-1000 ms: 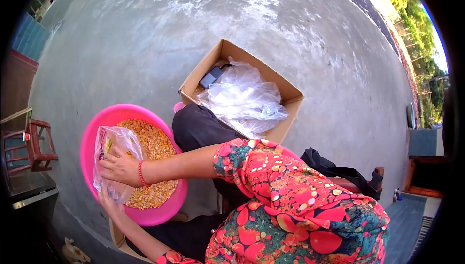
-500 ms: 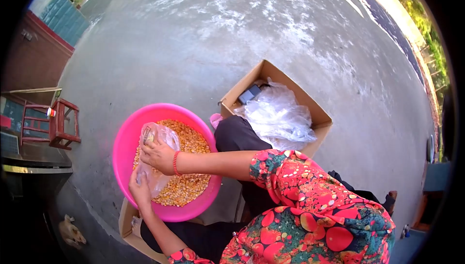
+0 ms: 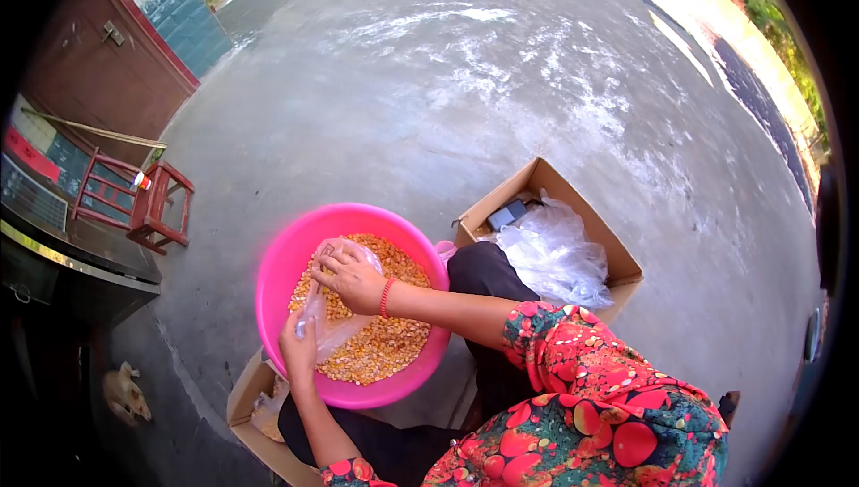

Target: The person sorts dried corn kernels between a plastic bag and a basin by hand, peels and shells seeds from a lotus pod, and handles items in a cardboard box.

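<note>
A clear plastic bag (image 3: 333,333) is held over a pink basin (image 3: 271,295) that contains loose corn kernels (image 3: 380,357). My left hand (image 3: 300,344) pinches the bag's near edge at the basin's left side. Fingers bent, my right hand (image 3: 353,283) grips the upper part of the bag and wears a red bracelet on its wrist. Part of the bag is hidden behind my right hand, and I cannot make out how much corn is inside it.
To the right, a cardboard box (image 3: 617,259) holds clear plastic bags (image 3: 559,250) and a dark small box (image 3: 507,215). Another cardboard box (image 3: 243,398) sits at the lower left. A red wooden chair (image 3: 161,205) stands left, and a dog (image 3: 125,393) lies below it.
My view has shifted, so the basin and boxes appear farther right and slightly lower. Both hands still hold the bag; the right hand's fingers have shifted slightly on its upper part.
</note>
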The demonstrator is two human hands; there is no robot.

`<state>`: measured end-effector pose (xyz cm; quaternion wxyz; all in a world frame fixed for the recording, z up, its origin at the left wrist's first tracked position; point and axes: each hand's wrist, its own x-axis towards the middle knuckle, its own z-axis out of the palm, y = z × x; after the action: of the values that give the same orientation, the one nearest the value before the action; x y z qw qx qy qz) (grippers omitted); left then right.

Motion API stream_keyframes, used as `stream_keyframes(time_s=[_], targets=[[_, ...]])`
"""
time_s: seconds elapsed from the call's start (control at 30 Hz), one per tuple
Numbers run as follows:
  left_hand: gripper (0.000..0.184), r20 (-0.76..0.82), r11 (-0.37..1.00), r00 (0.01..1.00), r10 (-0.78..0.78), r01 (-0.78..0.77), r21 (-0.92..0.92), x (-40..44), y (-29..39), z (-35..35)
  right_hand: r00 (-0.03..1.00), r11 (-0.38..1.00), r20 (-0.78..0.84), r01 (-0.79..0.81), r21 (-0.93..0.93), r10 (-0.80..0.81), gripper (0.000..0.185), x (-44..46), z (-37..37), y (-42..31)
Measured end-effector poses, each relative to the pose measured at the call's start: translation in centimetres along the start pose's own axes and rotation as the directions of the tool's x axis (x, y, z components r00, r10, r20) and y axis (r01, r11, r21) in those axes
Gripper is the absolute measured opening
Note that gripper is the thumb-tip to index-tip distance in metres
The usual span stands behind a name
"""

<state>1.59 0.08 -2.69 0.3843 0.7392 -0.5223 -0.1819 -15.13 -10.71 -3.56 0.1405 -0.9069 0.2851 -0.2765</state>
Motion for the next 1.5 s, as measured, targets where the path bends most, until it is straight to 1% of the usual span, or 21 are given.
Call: stream_keyframes(time_s=[0.03, 0.07, 0.1, 0.17, 0.23, 0.3, 0.37, 0.43, 0.47, 0.5, 0.57, 0.6, 0.67, 0.73, 0.8, 1.03, 1.13, 1.2, 1.33, 1.4, 1.5], targets=[[0.023, 0.124, 0.995, 0.988, -0.094, 0.089, 0.046, 0.1, -0.6, -0.2, 1.000, 1.000, -0.025, 0.020, 0.002, -0.020, 0.049, 0.0, -0.3, -0.1], [0.018, 0.060, 0.997, 0.997, -0.049, 0.045, 0.065, 0.2, -1.0, 0.1, 1.000, 0.998, -0.018, 0.021, 0.056, -0.020, 0.049, 0.0, -0.4, -0.2], [0.018, 0.042, 0.997, 0.998, -0.048, 0.045, 0.069, 0.1, -0.6, 0.1, 0.999, 0.998, -0.023, 0.038, 0.059, -0.037, 0.049, 0.0, -0.5, -0.3], [0.016, 0.011, 1.000, 1.000, -0.025, 0.026, -0.015, 0.2, 0.0, 0.1, 1.000, 0.997, -0.013, 0.024, 0.074, -0.023, 0.047, -0.1, -0.7, -0.4], [0.016, -0.018, 1.000, 1.000, -0.003, 0.003, 0.005, 0.3, -0.2, 0.2, 1.000, 0.997, 0.014, 0.026, 0.074, -0.027, 0.048, -0.1, -0.7, -0.3], [0.016, 0.040, 0.999, 0.999, -0.036, 0.036, 0.011, 0.5, 0.2, 0.4, 1.000, 0.999, 0.016, -0.002, 0.038, 0.002, 0.048, -0.2, 0.1, 0.1], [0.017, 0.031, 1.000, 0.999, -0.028, 0.028, 0.007, 0.6, 1.1, 0.4, 0.999, 1.000, 0.047, -0.008, 0.010, 0.008, 0.046, -0.3, 0.3, 0.2], [0.018, 0.128, 0.990, 0.982, -0.136, 0.129, 0.055, 0.7, 2.6, 0.2, 0.999, 0.999, 0.043, -0.020, -0.026, 0.021, 0.044, -0.4, 0.4, 0.2], [0.020, 0.118, 0.995, 0.988, -0.102, 0.104, -0.006, 0.6, 3.3, 0.4, 0.999, 0.998, 0.039, -0.008, -0.066, 0.011, 0.043, -0.4, 0.4, 0.1], [0.020, 0.113, 0.995, 0.988, -0.103, 0.104, -0.003, 0.5, 3.1, 0.6, 0.999, 0.998, 0.037, -0.004, -0.063, 0.006, 0.043, -0.4, 0.5, 0.2], [0.017, 0.157, 0.998, 0.986, 0.062, -0.063, 0.001, 0.3, 1.9, 1.0, 0.989, 0.999, 0.144, -0.006, -0.039, 0.012, 0.040, -0.4, 0.8, 0.3], [0.016, 0.217, 0.992, 0.973, 0.081, -0.101, 0.081, 0.4, 1.5, 0.8, 0.990, 0.999, 0.143, -0.004, -0.037, 0.009, 0.040, -0.4, 0.7, 0.2], [0.015, 0.226, 0.988, 0.968, 0.110, -0.131, 0.079, 0.5, 1.1, 0.9, 0.976, 0.999, 0.215, -0.018, -0.045, 0.027, 0.039, -0.4, 0.6, 0.1], [0.015, 0.238, 0.985, 0.961, 0.137, -0.159, 0.074, 0.4, 1.9, 0.8, 0.978, 0.998, 0.206, -0.010, -0.056, 0.021, 0.039, -0.7, 1.2, 0.2], [0.015, 0.312, 0.991, 0.950, 0.013, -0.054, 0.123, 0.3, 3.1, 0.3, 0.981, 0.998, 0.195, -0.002, -0.066, 0.015, 0.040, -0.8, 1.4, 0.2], [0.016, 0.311, 0.990, 0.950, 0.025, -0.067, 0.126, 0.3, 3.6, 0.6, 0.964, 0.994, 0.266, -0.001, -0.105, 0.030, 0.040, -0.6, 0.4, 0.1], [0.023, 0.282, 0.990, 0.957, 0.071, -0.103, 0.100, 0.3, 3.2, 0.6, 0.957, 0.993, 0.289, 0.002, -0.116, 0.032, 0.040, -0.5, 0.1, 0.0], [0.023, 0.339, 0.982, 0.941, 0.010, -0.073, 0.173, 0.2, 3.0, 0.5, 0.956, 0.993, 0.291, 0.006, -0.120, 0.030, 0.040, -0.6, 0.2, 0.0], [0.024, 0.344, 0.990, 0.939, 0.030, -0.076, 0.121, -0.2, 2.5, 0.7, 0.963, 0.994, 0.267, -0.016, -0.107, 0.045, 0.038, -0.6, 0.2, -0.2], [0.030, 0.449, 0.979, 0.892, -0.054, -0.042, 0.201, -0.3, 3.1, 0.5, 0.958, 0.991, 0.284, -0.003, -0.132, 0.041, 0.037, -0.7, -0.1, -0.1], [0.033, 0.496, 0.970, 0.862, -0.099, -0.026, 0.240, -0.4, 3.9, 0.3, 0.958, 0.990, 0.286, 0.030, -0.141, 0.012, 0.036, -0.9, -0.2, -0.2]])
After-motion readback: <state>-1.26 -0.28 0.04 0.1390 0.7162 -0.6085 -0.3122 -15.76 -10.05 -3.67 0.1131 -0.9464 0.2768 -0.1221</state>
